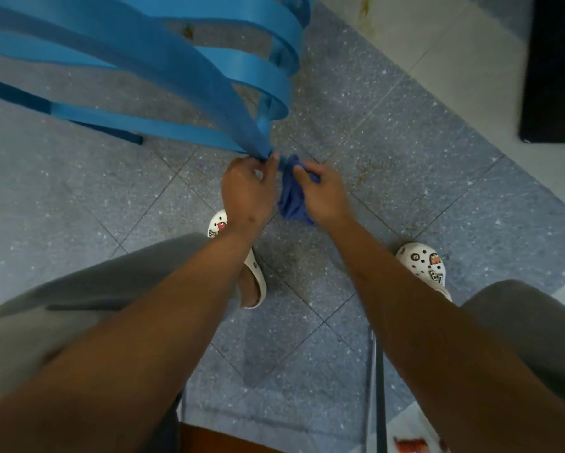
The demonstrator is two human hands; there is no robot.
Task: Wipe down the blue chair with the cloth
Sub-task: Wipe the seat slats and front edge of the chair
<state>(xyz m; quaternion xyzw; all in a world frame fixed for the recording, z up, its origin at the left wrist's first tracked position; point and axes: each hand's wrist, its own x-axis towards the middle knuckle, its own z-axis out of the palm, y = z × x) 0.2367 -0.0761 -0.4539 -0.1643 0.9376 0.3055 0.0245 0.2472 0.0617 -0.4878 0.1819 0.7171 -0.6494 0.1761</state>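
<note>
- Near the middle of the head view, the left hand (pixel 247 188) grips the tip where the blue chair (pixel 163 60) bands meet, fingers curled round it.
- Just right of it, the right hand (pixel 322 191) pinches a bunched blue cloth (pixel 291 197), which hangs down beside the chair tip.
- Far left, the chair's curved bands rise over the speckled tile floor (pixel 421 142).
- Below, white clogs (pixel 425 266) stand on the floor.
</note>
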